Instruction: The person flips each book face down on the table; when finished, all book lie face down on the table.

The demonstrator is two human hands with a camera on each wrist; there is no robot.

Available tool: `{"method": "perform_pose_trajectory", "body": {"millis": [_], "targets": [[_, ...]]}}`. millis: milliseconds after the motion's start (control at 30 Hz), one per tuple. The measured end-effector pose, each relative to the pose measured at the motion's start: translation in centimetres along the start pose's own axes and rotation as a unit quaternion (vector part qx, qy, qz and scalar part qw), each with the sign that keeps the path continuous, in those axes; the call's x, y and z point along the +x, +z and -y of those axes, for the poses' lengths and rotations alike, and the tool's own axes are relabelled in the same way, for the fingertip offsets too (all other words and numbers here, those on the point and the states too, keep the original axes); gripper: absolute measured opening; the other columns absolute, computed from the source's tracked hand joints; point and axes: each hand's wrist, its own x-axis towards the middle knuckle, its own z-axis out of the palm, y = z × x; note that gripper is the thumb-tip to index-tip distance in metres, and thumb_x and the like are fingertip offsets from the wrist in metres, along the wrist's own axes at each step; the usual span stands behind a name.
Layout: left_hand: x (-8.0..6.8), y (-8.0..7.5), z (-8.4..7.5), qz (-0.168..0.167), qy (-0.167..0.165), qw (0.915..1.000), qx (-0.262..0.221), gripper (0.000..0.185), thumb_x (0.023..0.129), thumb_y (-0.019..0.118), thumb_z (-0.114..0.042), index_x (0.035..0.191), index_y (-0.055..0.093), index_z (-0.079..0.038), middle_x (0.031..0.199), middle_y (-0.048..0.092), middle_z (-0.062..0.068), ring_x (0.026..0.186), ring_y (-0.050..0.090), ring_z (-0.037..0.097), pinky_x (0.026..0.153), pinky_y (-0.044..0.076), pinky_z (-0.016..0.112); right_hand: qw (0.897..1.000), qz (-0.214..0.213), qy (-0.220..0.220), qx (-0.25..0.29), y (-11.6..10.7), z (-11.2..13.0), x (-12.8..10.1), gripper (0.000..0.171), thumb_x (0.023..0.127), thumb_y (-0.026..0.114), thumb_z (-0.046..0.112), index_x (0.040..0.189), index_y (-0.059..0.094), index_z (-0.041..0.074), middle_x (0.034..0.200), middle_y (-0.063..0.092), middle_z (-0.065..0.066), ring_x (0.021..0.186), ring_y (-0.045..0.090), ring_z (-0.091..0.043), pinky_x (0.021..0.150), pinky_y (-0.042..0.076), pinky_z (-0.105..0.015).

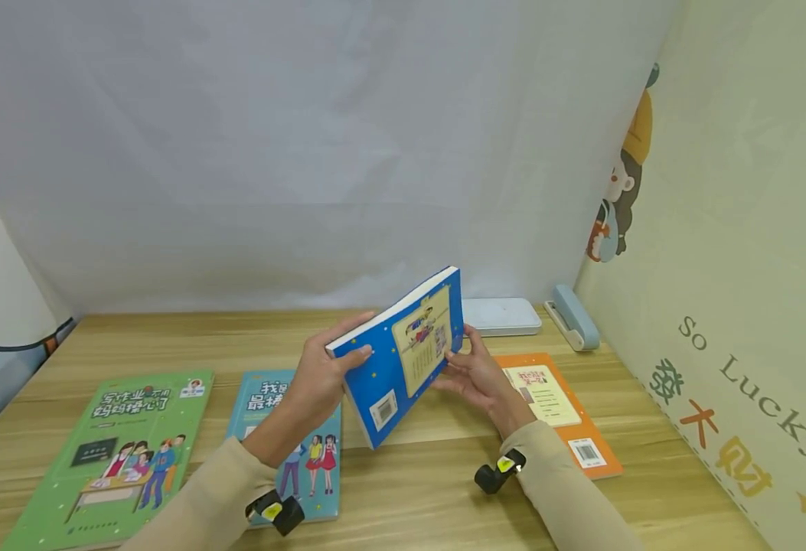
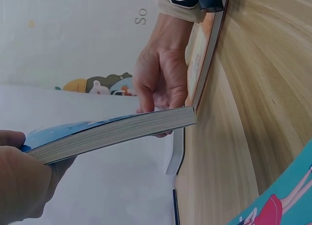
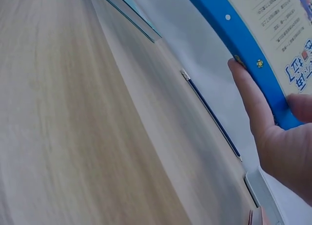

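A blue book (image 1: 382,352) is held tilted above the table, its back cover with a barcode and a cream panel facing me. My left hand (image 1: 323,375) grips its left end, thumb on the back cover. At the other end my right hand (image 1: 478,379) pinches the lower right edge, the thumb lying on the cover. In the left wrist view the closed page block of the blue book (image 2: 122,132) runs between the left hand (image 2: 24,181) and the right hand (image 2: 163,76). The right wrist view has the right hand (image 3: 278,142) on the book's blue border (image 3: 248,54).
On the wooden table (image 1: 403,490) lie a green book (image 1: 134,428) at left, a light-blue book (image 1: 320,490) partly under my left arm, and an orange book (image 1: 592,425) at right. Behind are a white case (image 1: 502,317), a blue stapler (image 1: 573,317) and a pencil (image 3: 212,113).
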Motion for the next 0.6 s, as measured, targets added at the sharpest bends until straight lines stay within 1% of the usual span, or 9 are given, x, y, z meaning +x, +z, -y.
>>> {"method": "perform_pose_trajectory", "body": {"millis": [133, 200, 300, 367, 400, 467, 533, 600], "targets": [[-0.2, -0.1, 0.0, -0.001, -0.003, 1.0000, 0.000, 0.048, 0.104, 0.045, 0.000, 0.150, 0.044, -0.011, 0.149, 0.043, 0.025, 0.131, 0.052, 0.046, 0.099, 0.052, 0.054, 1.000, -0.008, -0.001, -0.020, 0.0, -0.3, 0.1, 0.047, 0.103, 0.034, -0.006, 0.125, 0.040, 0.035, 0.111, 0.058, -0.005, 0.098, 0.064, -0.020, 0.082, 0.059, -0.054], [-0.3, -0.2, 0.1, 0.007, 0.000, 1.0000, 0.000, 0.048, 0.104, 0.045, -0.001, 0.151, 0.042, -0.010, 0.148, 0.042, 0.024, 0.130, 0.053, 0.044, 0.099, 0.053, 0.051, 1.000, -0.011, -0.001, -0.028, 0.1, -0.4, 0.1, 0.046, 0.103, 0.035, -0.006, 0.123, 0.041, 0.035, 0.108, 0.061, -0.004, 0.097, 0.065, -0.019, 0.087, 0.056, -0.059], [-0.4, -0.5, 0.0, 0.029, 0.010, 0.9995, 0.001, 0.047, 0.105, 0.044, -0.007, 0.152, 0.039, -0.007, 0.148, 0.041, 0.023, 0.126, 0.055, 0.037, 0.098, 0.055, 0.045, 0.999, -0.012, 0.004, -0.035, 0.1, -0.4, 0.1, 0.045, 0.103, 0.035, -0.006, 0.122, 0.041, 0.034, 0.107, 0.063, -0.003, 0.098, 0.065, -0.019, 0.099, 0.044, -0.069], [-0.4, -0.8, 0.0, 0.052, 0.014, 0.9986, 0.001, 0.047, 0.107, 0.041, -0.016, 0.152, 0.037, -0.005, 0.148, 0.042, 0.025, 0.121, 0.058, 0.031, 0.095, 0.057, 0.040, 0.999, -0.010, 0.007, -0.041, 0.1, -0.3, 0.0, 0.044, 0.103, 0.036, -0.005, 0.122, 0.042, 0.034, 0.108, 0.063, -0.003, 0.100, 0.064, -0.020, 0.104, 0.036, -0.073], [-0.3, -1.1, -0.1, 0.063, 0.016, 0.9979, 0.003, 0.048, 0.107, 0.040, -0.021, 0.153, 0.036, -0.005, 0.148, 0.043, 0.026, 0.119, 0.060, 0.028, 0.094, 0.057, 0.037, 0.999, -0.009, 0.009, -0.045, 0.1, -0.2, 0.0, 0.044, 0.103, 0.036, -0.005, 0.121, 0.042, 0.034, 0.109, 0.062, -0.003, 0.102, 0.064, -0.021, 0.104, 0.034, -0.074], [-0.3, -1.5, -0.4, 0.085, 0.015, 0.9962, 0.011, 0.053, 0.108, 0.037, -0.030, 0.154, 0.034, -0.005, 0.148, 0.044, 0.028, 0.116, 0.062, 0.027, 0.090, 0.058, 0.035, 0.998, -0.006, 0.012, -0.059, -0.1, 0.0, -0.2, 0.044, 0.103, 0.036, -0.004, 0.122, 0.042, 0.035, 0.112, 0.061, -0.002, 0.103, 0.063, -0.021, 0.104, 0.035, -0.074], [-0.1, -2.0, -0.6, 0.110, 0.015, 0.9935, 0.026, 0.056, 0.108, 0.035, -0.035, 0.155, 0.031, -0.004, 0.149, 0.044, 0.030, 0.116, 0.064, 0.029, 0.087, 0.059, 0.035, 0.997, -0.002, 0.014, -0.074, -0.2, 0.2, -0.3, 0.043, 0.103, 0.036, -0.003, 0.122, 0.042, 0.035, 0.113, 0.061, -0.002, 0.103, 0.062, -0.020, 0.100, 0.042, -0.071], [0.2, -2.4, -0.9, 0.132, 0.016, 0.9900, 0.047, 0.058, 0.108, 0.036, -0.035, 0.155, 0.030, -0.004, 0.146, 0.046, 0.031, 0.114, 0.066, 0.031, 0.085, 0.060, 0.036, 0.996, 0.004, 0.017, -0.086, -0.4, 0.4, -0.4, 0.043, 0.103, 0.036, -0.003, 0.122, 0.041, 0.035, 0.114, 0.061, -0.001, 0.103, 0.062, -0.019, 0.093, 0.050, -0.065]]}}
